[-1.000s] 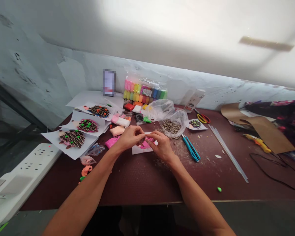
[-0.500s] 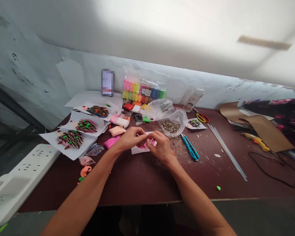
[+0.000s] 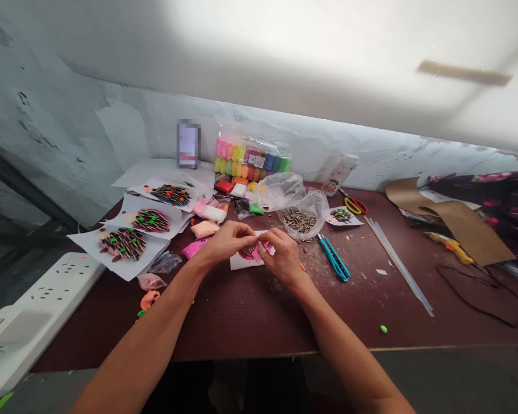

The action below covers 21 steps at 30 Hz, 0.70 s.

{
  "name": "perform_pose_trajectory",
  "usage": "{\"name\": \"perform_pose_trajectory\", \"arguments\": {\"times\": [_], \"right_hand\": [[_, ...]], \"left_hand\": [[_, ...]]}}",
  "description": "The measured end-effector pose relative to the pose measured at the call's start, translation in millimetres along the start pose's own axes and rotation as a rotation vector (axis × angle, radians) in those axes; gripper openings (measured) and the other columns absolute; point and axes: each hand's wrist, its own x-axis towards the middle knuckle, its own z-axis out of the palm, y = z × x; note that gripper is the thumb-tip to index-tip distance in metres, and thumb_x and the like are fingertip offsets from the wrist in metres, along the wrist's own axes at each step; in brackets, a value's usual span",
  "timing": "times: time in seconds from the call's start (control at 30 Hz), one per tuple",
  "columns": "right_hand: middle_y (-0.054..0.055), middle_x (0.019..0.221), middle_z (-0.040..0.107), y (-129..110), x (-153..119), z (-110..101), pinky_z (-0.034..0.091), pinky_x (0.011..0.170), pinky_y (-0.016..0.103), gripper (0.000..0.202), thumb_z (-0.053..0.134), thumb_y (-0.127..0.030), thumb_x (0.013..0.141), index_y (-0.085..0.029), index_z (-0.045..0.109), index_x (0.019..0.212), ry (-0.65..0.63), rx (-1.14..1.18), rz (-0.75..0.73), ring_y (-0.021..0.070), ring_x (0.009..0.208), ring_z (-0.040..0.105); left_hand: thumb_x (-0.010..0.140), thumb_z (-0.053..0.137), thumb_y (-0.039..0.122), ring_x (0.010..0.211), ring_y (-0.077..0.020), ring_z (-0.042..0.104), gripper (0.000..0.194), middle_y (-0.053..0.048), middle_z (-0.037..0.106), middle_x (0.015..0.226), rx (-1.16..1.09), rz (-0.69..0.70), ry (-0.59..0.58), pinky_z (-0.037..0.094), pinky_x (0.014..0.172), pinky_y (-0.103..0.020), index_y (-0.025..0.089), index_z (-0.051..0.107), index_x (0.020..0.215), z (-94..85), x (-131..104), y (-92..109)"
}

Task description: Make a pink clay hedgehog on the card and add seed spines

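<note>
My left hand (image 3: 229,241) and my right hand (image 3: 280,254) meet fingertip to fingertip above a small white card (image 3: 238,263). Pink modelling clay (image 3: 249,256) lies on the card, partly covered by my fingers. Both hands are closed in a pinch; whatever is between the fingertips is too small or hidden to make out. Just beyond and to the right sits a clear plastic bag of striped sunflower seeds (image 3: 300,221). By my left wrist lie a magenta clay pack (image 3: 195,248) and a peach clay pack (image 3: 205,229).
White sheets with seed-spiked clay hedgehogs (image 3: 127,244) lie at left beside a power strip (image 3: 52,293). A blue utility knife (image 3: 334,259), scissors (image 3: 356,205), glue sticks (image 3: 399,267) and a yellow glue gun (image 3: 451,248) lie to the right. Bagged coloured clay (image 3: 252,161) stands at the back.
My fingertips have shifted very slightly over the card. The view has moved a little; the things on the table stay where they were.
</note>
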Motion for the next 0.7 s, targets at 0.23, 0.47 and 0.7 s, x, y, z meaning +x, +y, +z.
{"name": "perform_pose_trajectory", "arguments": {"times": [0.23, 0.47, 0.7], "right_hand": [[0.002, 0.082, 0.066, 0.0, 0.8, 0.2, 0.045, 0.07, 0.028, 0.008, 0.059, -0.02, 0.091, -0.021, 0.067, 0.091, 0.017, 0.057, 0.065, 0.0163, 0.073, 0.06], [0.001, 0.083, 0.065, 0.4, -0.7, 5.0, 0.046, 0.066, 0.028, 0.009, 0.066, -0.025, 0.087, -0.021, 0.06, 0.092, 0.099, 0.168, 0.203, 0.0151, 0.068, 0.058], [0.008, 0.11, 0.063, 1.6, 1.6, 3.2, 0.051, 0.086, 0.037, 0.012, 0.07, -0.023, 0.086, -0.022, 0.066, 0.075, 0.21, 0.171, 0.127, 0.0204, 0.098, 0.061]], "left_hand": [[0.079, 0.071, 0.024, 0.054, -0.0104, 0.063, 0.015, 0.001, 0.064, 0.062, 0.051, 0.031, 0.086, 0.055, 0.054, -0.022, 0.012, 0.063, 0.077, 2.9, -0.9, 3.0], [0.073, 0.075, 0.023, 0.055, -0.0112, 0.065, 0.022, 0.002, 0.065, 0.068, -0.059, 0.066, 0.204, 0.057, 0.055, -0.025, 0.013, 0.06, 0.086, -2.1, 0.6, 4.8], [0.071, 0.076, 0.032, 0.056, -0.0115, 0.065, 0.025, 0.001, 0.064, 0.068, -0.067, 0.093, 0.203, 0.059, 0.059, -0.028, 0.012, 0.064, 0.08, -4.4, 2.3, 5.1]]}}
